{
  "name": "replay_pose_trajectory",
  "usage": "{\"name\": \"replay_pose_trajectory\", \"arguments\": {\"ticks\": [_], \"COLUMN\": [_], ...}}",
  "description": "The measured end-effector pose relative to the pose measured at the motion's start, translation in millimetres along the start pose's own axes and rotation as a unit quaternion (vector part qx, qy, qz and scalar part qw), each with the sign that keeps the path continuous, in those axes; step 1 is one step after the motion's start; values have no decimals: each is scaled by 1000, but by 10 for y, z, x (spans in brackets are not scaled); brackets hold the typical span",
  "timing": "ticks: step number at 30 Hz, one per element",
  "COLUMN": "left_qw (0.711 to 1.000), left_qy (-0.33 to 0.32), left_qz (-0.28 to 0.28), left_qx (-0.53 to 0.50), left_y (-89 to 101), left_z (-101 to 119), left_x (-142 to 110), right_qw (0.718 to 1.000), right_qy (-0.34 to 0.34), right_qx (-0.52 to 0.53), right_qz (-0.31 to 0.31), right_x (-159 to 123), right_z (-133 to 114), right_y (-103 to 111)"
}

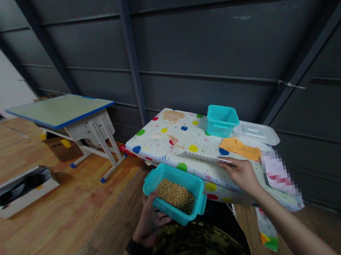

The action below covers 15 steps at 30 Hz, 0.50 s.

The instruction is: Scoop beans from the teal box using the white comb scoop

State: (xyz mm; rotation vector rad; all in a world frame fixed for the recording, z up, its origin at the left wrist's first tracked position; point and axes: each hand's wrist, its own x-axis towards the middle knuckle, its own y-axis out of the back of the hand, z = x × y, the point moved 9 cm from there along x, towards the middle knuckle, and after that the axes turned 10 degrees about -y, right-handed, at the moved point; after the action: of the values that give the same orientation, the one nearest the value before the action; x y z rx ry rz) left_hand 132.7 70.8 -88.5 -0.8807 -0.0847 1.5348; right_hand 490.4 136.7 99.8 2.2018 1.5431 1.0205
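Note:
My left hand point(151, 219) grips a teal plastic container point(195, 186) by its near left side, thumb over the rim. Dried soybeans point(175, 195) cover its bottom. The container is held at the near edge of a table point(156, 140) covered with a balloon-print cloth. In my right hand point(241, 174) is a long, thin, pale strip point(202, 155) with marks or holes along it, its kind unclear. Its far end is low over the cloth, pointing left; whether it touches cannot be seen. Tan patches of loose material point(173, 116) lie on the cloth.
A second teal container point(223, 120) stands at the table's back, beside a clear lid point(257, 131). An orange cloth point(240, 148) and a blurred-out packet point(278, 173) lie at the right. A school desk point(61, 110) and an open white box point(23, 191) stand left. A dark wall rises behind.

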Motion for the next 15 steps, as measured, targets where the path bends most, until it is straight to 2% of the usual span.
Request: {"name": "replay_pose_trajectory", "arguments": {"ticks": [6,15], "left_qw": [997,998], "left_qy": [-57,-21], "left_qz": [50,63], "left_qx": [18,12], "left_y": [14,-159], "left_z": [84,218], "left_x": [-38,-167], "right_qw": [1000,1000], "right_qy": [-4,-13], "right_qx": [-19,10], "right_qz": [22,-7], "right_x": [231,129], "right_z": [21,41], "right_y": [-86,-77]}}
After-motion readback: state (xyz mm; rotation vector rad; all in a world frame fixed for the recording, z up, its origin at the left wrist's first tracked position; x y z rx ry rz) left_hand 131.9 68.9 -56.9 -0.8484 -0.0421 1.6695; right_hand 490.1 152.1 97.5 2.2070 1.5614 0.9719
